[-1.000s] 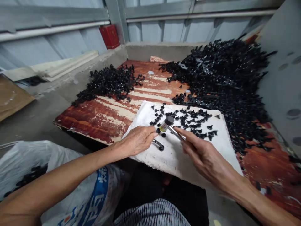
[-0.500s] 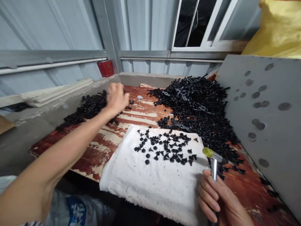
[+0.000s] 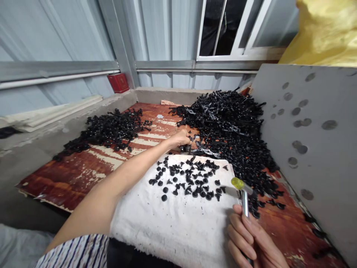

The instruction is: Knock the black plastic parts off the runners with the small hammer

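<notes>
Ribbed wall (image 3: 156, 29) — pale blue | window (image 3: 240, 33) — white-framed | low concrete ledge (image 3: 150, 95) | worn reddish tabletop (image 3: 55, 182)

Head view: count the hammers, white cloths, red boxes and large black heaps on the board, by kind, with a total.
Hammer: 1
White cloth: 1
Red box: 1
Large black heaps: 2
Total: 5
</notes>
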Action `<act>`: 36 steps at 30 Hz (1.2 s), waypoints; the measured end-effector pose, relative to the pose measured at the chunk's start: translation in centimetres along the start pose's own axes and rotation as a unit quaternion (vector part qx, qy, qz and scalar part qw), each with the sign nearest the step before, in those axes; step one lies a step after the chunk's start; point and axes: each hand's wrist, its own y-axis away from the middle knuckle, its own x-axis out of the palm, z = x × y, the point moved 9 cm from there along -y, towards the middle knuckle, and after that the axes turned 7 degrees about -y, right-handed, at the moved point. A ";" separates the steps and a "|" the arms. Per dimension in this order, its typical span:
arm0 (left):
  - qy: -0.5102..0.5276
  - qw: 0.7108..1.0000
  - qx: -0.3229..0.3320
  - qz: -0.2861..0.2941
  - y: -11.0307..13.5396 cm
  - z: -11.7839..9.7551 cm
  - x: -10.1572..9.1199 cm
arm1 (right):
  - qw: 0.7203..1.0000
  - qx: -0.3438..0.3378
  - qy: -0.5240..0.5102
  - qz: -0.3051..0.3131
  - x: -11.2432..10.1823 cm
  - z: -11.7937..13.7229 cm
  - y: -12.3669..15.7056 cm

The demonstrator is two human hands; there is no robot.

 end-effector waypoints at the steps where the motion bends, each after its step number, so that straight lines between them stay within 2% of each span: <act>1: 0.006 1.000 -0.016 0.001 0.2 0.1 -0.3 | 1.000 0.001 -0.002 -0.004 0.2 0.0 0.1; 6: 0.066 0.997 -0.042 0.004 1.7 -0.6 -1.4 | 1.000 -0.012 -0.001 -0.027 1.1 0.3 0.6; 9: 0.098 0.995 -0.022 -0.013 2.2 -2.0 -2.1 | 0.999 -0.025 -0.006 -0.032 1.1 0.5 0.6; 14: 0.131 0.989 0.035 -0.054 2.7 -5.0 -3.0 | 1.000 -0.025 -0.014 0.008 1.3 0.5 0.5; 17: 0.150 0.985 0.052 -0.066 3.0 -6.1 -2.5 | 0.999 -0.034 -0.030 0.005 1.5 0.7 0.6; 21: 0.178 0.982 0.044 -0.050 3.0 -6.8 -0.6 | 0.998 -0.041 -0.042 -0.008 1.7 0.8 0.6; 26: 0.274 0.961 0.031 -0.036 3.3 -7.9 0.2 | 0.998 -0.050 -0.046 -0.001 1.9 0.9 0.7; 31: 0.331 0.943 -0.038 0.014 4.0 -6.6 -0.6 | 0.998 -0.044 -0.048 -0.002 1.7 0.8 0.8; 36: 0.281 0.951 -0.112 0.067 5.7 -3.6 -0.1 | 0.998 -0.043 -0.038 0.021 1.6 0.9 0.6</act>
